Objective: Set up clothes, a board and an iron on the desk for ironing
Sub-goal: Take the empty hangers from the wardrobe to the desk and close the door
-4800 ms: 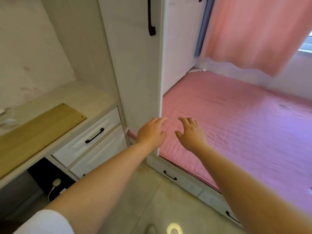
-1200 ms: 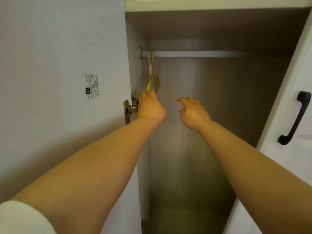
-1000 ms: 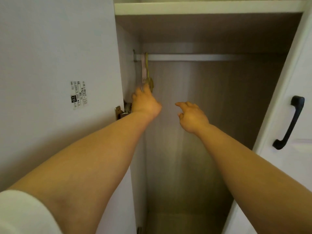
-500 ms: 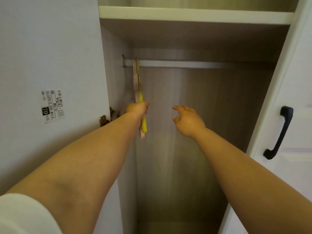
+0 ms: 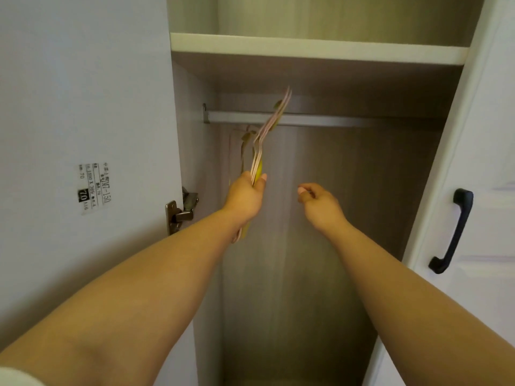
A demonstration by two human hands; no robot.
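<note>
Hangers [image 5: 257, 151], a pink and yellow bunch, sit gripped in the left hand [image 5: 246, 195] inside the open wardrobe [image 5: 320, 246], tilted with hooks up by the rail [image 5: 306, 119]. Right hand [image 5: 320, 206] hovers just beside, fingers loosely curled, holding nothing. Doors stand open either side: labelled door [image 5: 83, 121] left, black handle [image 5: 452, 231] right, shelf [image 5: 306, 48] above.

Soft daylight is coming from behind the viewer, brightening the door [image 5: 83, 93] at nine o'clock — the wardrobe's back panel [image 5: 334, 218] is sitting in dim shadow. The hangers [image 5: 267, 129] are smearing with motion blur — straight edges are bowing toward the corners.
</note>
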